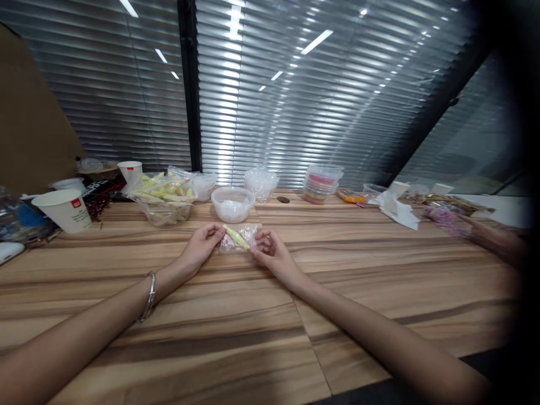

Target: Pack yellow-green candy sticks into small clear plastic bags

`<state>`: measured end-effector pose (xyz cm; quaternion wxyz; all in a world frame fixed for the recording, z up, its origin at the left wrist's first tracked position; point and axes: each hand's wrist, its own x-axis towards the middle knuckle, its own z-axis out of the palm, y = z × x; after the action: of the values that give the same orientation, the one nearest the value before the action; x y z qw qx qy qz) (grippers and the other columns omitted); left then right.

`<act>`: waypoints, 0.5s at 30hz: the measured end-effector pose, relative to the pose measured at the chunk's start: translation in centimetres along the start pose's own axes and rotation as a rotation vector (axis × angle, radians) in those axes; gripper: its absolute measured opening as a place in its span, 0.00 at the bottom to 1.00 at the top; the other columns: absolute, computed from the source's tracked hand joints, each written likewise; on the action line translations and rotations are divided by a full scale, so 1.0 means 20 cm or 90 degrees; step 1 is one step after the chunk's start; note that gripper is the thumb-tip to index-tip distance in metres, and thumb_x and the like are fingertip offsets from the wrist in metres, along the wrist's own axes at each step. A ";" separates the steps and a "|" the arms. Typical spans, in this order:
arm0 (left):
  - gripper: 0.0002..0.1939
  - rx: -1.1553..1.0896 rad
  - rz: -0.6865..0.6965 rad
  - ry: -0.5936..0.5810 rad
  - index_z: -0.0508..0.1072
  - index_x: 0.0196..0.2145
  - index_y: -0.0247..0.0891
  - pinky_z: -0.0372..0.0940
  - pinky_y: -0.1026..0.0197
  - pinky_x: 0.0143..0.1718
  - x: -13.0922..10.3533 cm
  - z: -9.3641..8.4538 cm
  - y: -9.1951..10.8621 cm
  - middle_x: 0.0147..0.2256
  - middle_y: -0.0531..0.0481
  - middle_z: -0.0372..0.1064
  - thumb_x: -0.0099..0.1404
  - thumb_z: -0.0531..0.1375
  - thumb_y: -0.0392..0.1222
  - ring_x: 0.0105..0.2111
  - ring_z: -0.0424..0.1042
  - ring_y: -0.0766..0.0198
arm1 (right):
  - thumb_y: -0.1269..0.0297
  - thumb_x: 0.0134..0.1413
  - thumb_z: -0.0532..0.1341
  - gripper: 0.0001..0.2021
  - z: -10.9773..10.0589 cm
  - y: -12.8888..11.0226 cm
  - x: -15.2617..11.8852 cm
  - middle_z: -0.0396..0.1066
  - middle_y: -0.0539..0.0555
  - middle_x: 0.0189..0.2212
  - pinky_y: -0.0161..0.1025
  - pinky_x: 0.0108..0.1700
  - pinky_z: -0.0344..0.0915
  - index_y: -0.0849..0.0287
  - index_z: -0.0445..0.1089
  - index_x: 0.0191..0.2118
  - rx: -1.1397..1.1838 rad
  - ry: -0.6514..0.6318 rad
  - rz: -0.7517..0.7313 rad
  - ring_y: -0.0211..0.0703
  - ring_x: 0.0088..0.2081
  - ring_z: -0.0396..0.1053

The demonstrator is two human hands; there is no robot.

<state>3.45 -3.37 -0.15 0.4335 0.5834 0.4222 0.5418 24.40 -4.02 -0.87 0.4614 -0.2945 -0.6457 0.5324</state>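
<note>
Between both hands at the counter (219, 337), the yellow strip (237, 237) lies against a clear bag (249, 231), slanting from the left hand (202, 244), pinching its far end, nearer-right toward the right hand (276, 261), pinching the bag's edge.

1. A black, upright metal window post (190, 84) stands behind the table.
2. Right of the post, grey, horizontal slatted blinds (274, 129) fill a wide glass pane; white, bar-shaped light reflections (316, 41) streak it.
3. Left of the post hang darker slatted blinds (113, 95), then a plain brown panel (31, 107).
4. Far right of the post slants a dark frame bar (436, 115).
5. Below the post spreads a brown-streaked, wood-grain table (202, 349); its seam and round hole (283, 199) lie rightward.
</note>
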 end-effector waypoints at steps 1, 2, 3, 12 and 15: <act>0.12 -0.003 0.005 0.001 0.71 0.31 0.36 0.55 0.68 0.27 0.00 0.00 0.00 0.25 0.53 0.65 0.59 0.59 0.49 0.25 0.61 0.69 | 0.63 0.49 0.63 0.14 0.00 0.00 0.00 0.63 0.46 0.31 0.32 0.31 0.59 0.53 0.58 0.40 0.012 0.007 0.001 0.33 0.29 0.62; 0.12 -0.009 0.008 0.000 0.71 0.31 0.35 0.57 0.68 0.28 0.00 0.00 0.00 0.26 0.52 0.66 0.59 0.59 0.48 0.27 0.62 0.68 | 0.63 0.49 0.63 0.15 0.00 0.01 0.00 0.63 0.46 0.30 0.32 0.31 0.59 0.52 0.57 0.40 0.020 0.012 0.000 0.33 0.29 0.62; 0.12 -0.018 0.007 -0.005 0.71 0.32 0.35 0.58 0.68 0.30 0.00 0.00 -0.01 0.27 0.51 0.66 0.58 0.59 0.48 0.28 0.63 0.68 | 0.63 0.49 0.63 0.15 0.00 0.01 0.01 0.63 0.47 0.31 0.32 0.32 0.60 0.53 0.58 0.41 0.019 0.015 -0.003 0.33 0.29 0.62; 0.15 -0.061 -0.037 -0.054 0.71 0.41 0.37 0.61 0.63 0.39 0.01 0.00 -0.03 0.37 0.48 0.71 0.58 0.60 0.47 0.35 0.68 0.63 | 0.62 0.52 0.60 0.13 0.00 -0.01 -0.01 0.69 0.52 0.35 0.35 0.33 0.60 0.57 0.69 0.44 -0.166 -0.040 -0.012 0.36 0.31 0.63; 0.16 -0.072 -0.044 -0.092 0.70 0.42 0.37 0.61 0.62 0.41 0.01 0.00 -0.02 0.38 0.47 0.72 0.57 0.61 0.46 0.37 0.68 0.62 | 0.62 0.51 0.60 0.13 0.00 -0.01 -0.01 0.71 0.53 0.37 0.39 0.39 0.62 0.58 0.70 0.43 -0.192 -0.055 -0.017 0.41 0.35 0.66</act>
<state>3.51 -3.15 -0.50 0.5135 0.5804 0.3785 0.5061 24.42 -4.24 -0.68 0.3909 -0.3286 -0.7416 0.4350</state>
